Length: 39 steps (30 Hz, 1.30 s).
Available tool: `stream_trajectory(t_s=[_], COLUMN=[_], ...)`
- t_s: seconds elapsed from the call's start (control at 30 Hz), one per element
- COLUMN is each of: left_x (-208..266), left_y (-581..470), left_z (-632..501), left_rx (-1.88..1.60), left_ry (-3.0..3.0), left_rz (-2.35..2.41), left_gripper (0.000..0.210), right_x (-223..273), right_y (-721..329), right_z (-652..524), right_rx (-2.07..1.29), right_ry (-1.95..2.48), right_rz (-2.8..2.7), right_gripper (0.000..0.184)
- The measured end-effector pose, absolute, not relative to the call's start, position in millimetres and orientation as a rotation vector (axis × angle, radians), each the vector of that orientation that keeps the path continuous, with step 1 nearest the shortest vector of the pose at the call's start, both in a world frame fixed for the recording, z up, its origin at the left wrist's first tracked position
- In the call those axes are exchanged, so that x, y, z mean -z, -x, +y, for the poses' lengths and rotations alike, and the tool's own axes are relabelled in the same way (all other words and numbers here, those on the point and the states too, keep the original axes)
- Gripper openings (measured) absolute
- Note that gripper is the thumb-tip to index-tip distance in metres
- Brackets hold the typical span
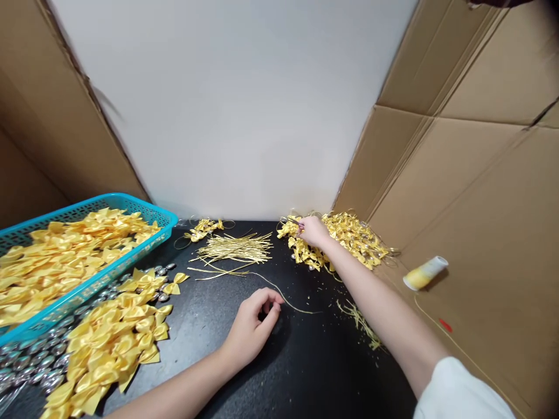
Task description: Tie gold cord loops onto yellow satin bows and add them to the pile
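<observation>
My left hand hovers over the black table, thumb and forefinger pinched together on a thin gold cord. The cord curves away on both sides of the fingertips. My right hand reaches to the back right, closed round a thin dark metal tool; its kind is hard to make out. Below and beside that hand spreads a pile of yellow bows with gold cord loops. Cut gold cords lie in a bundle between the hands and the wall.
On the left stands a blue basket full of yellow bows. Before it lie loose yellow bows and silvery beads. Cord scraps lie by my right forearm. A spool rests on cardboard at right. A few corded bows sit at the back.
</observation>
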<state>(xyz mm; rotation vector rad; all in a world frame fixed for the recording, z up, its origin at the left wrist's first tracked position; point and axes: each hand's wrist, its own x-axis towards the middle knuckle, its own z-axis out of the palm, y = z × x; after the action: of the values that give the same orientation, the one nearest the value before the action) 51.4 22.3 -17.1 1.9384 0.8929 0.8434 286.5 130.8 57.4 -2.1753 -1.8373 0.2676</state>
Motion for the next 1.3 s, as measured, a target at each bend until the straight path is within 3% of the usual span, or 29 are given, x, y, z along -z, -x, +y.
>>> stream_trajectory(t_s=[0.23, 0.43, 0.63, 1.03, 1.23, 1.3], left_x=[20, 18, 18, 17, 20, 18], left_y=[-52, -52, -52, -52, -52, -51], left_z=[23, 23, 22, 25, 26, 26], left_rx=[-0.834, -0.830, -0.820, -0.835, -0.803, -0.798], left_ry=[-1.930, -1.930, -1.927, -1.915, -1.945, -1.949], left_rz=[0.873, 0.883, 0.882, 0.881, 0.874, 0.888], left_gripper=[0.017, 0.018, 0.018, 0.019, 0.019, 0.020], right_x=[-82, -88, -75, -73, -48, -28], right_y=[-298, -301, -299, -305, -285, -277], right_z=[132, 137, 136, 129, 78, 66], right_rx=[-0.040, -0.037, -0.298, -0.415, -0.745, -0.839], right_ry=[2.234, 2.251, 2.292, 2.079, 1.837, 1.782], right_rz=[-1.811, -1.840, -1.963, -1.739, -1.543, -1.488], right_gripper=[0.011, 0.011, 0.030, 0.024, 0.054, 0.055])
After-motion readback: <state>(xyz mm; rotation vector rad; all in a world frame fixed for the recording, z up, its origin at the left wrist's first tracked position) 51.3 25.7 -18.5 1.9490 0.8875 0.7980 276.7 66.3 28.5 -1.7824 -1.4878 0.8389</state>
